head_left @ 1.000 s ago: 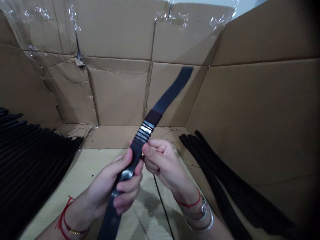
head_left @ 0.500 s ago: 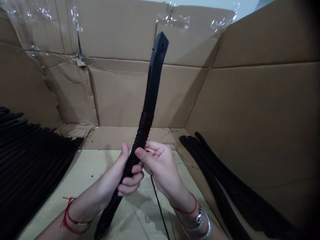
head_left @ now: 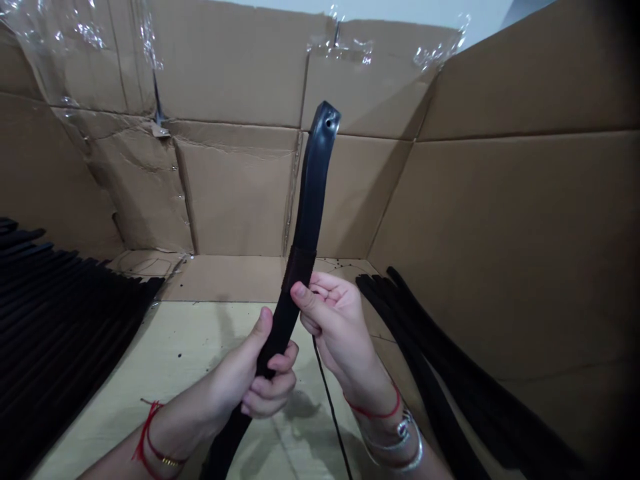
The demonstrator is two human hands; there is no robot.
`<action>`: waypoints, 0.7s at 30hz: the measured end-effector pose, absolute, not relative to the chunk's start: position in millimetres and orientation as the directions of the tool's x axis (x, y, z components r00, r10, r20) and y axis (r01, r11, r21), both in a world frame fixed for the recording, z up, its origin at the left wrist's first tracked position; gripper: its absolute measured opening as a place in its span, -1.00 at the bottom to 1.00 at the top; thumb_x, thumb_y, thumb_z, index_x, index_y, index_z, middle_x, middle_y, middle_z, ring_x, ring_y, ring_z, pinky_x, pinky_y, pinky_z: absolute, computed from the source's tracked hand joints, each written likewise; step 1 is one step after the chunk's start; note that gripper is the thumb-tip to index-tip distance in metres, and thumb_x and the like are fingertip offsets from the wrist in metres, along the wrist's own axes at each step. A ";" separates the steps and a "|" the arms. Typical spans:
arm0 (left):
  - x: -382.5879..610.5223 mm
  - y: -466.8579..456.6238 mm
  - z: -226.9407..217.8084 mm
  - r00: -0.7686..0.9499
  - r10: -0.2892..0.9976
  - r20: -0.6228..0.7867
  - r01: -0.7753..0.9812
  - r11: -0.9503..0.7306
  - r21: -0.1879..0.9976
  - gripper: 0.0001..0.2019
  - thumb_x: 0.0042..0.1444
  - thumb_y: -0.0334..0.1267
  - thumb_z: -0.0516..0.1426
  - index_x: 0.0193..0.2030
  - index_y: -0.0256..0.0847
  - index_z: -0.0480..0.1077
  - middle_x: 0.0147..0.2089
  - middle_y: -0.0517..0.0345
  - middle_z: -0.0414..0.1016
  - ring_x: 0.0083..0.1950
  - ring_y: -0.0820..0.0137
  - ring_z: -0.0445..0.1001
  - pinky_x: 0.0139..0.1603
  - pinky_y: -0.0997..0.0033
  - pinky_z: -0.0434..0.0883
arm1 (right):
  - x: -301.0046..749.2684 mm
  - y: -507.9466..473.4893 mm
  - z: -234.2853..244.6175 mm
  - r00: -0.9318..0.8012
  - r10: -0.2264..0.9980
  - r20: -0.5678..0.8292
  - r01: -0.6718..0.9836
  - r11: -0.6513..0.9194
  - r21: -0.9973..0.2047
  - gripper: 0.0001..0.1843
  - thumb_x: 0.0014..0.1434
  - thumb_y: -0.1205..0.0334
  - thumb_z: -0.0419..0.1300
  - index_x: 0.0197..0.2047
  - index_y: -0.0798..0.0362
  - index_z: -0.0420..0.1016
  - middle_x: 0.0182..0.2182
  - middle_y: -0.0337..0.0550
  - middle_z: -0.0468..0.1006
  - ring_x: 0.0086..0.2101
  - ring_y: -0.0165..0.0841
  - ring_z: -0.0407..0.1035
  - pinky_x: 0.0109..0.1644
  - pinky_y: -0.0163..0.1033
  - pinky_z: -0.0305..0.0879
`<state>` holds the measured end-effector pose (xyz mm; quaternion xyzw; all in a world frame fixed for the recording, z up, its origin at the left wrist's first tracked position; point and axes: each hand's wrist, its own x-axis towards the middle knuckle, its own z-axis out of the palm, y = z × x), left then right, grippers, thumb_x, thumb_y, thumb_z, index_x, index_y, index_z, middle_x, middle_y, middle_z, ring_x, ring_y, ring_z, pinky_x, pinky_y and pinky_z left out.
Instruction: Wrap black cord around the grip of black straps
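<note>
I hold a long black strap (head_left: pixel 309 193) upright in front of me. It has a small hole near its top end and a darker band partway up. My left hand (head_left: pixel 260 377) is wrapped round its lower part, thumb up along the edge. My right hand (head_left: pixel 333 320) pinches the strap just below the dark band with thumb and fingers. The strap's bottom end runs down out of the picture between my wrists.
A stack of black strips (head_left: pixel 60 320) lies at the left. A loose pile of black straps (head_left: pixel 450 373) lies at the right against the cardboard wall (head_left: pixel 525 240). A thin black cord (head_left: pixel 330 407) crosses the pale table top (head_left: pixel 175 353). Cardboard walls close in the back.
The strap swung from leaning right to standing nearly upright. My left hand slid lower along it, and my right hand moved up to just below the dark band.
</note>
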<state>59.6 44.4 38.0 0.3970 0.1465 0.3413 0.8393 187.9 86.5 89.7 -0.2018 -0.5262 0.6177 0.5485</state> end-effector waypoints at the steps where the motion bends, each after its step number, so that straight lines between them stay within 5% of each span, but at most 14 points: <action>1: 56.3 44.4 38.8 0.724 0.690 0.021 -0.458 0.457 0.763 -0.36 0.04 0.42 0.00 -0.52 -0.18 0.01 -0.72 0.45 -0.12 -0.77 0.69 -0.25 -0.82 0.71 -0.19 | 188.6 88.9 89.5 -0.348 0.879 0.327 -0.458 0.145 -0.877 -0.70 -0.05 0.15 0.45 -0.37 0.18 0.51 -0.68 -0.45 0.11 -0.68 -0.66 -0.24 -0.67 -0.42 -0.38; 8: 38.7 34.2 52.3 0.791 0.608 0.065 -0.477 0.548 0.687 -0.42 0.18 0.32 -0.05 -0.49 -0.20 0.06 -0.70 0.43 -0.11 -0.75 0.68 -0.25 -0.81 0.71 -0.16 | 200.8 99.0 94.7 -0.711 0.637 0.299 -0.416 -0.039 -0.908 -0.68 0.07 0.07 0.37 -0.24 0.15 0.54 -0.68 -0.50 -0.03 -0.68 -0.64 -0.30 -0.67 -0.43 -0.39; 14: 38.5 34.5 55.0 0.904 0.421 0.076 -0.370 0.681 0.631 -0.38 0.16 0.37 -0.11 -0.57 -0.17 -0.03 -0.72 0.44 -0.25 -0.77 0.69 -0.38 -0.86 0.66 -0.32 | 194.0 89.2 89.7 -0.611 0.682 0.401 -0.478 0.086 -0.874 -0.75 0.11 0.12 0.34 -0.29 0.16 0.55 -0.67 -0.47 -0.03 -0.68 -0.64 -0.27 -0.65 -0.40 -0.36; 21: 39.9 37.5 47.8 0.847 0.526 0.081 -0.400 0.528 0.749 -0.38 0.09 0.41 -0.06 -0.40 -0.22 0.17 -0.69 0.44 -0.14 -0.74 0.65 -0.27 -0.80 0.66 -0.22 | 193.4 79.7 88.7 -0.458 0.759 0.462 -0.452 0.249 -0.857 -0.58 0.20 0.12 0.25 -0.57 0.09 0.20 -0.69 -0.47 -0.07 -0.69 -0.63 -0.24 -0.65 -0.39 -0.35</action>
